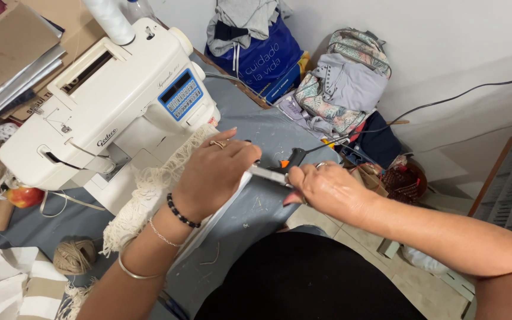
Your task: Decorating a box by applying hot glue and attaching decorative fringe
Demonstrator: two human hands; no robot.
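My left hand (211,175), with a ring and bracelets, lies curled over the edge of a white fabric piece (220,216) trimmed with cream fringe (143,198), and grips it on the grey table (250,222). My right hand (327,188) is closed on a black hot glue gun (296,157) with an orange trigger. A pale glue stick (268,174) on the gun reaches across to the fingers of my left hand. The gun's black cord (445,99) runs away to the right along the wall.
A white sewing machine (108,101) stands just left of my hands. A ball of twine (73,256) and striped cloth (13,284) lie at the near left. A blue bag (262,56), a backpack (348,80) and a basket (404,181) sit beyond the table.
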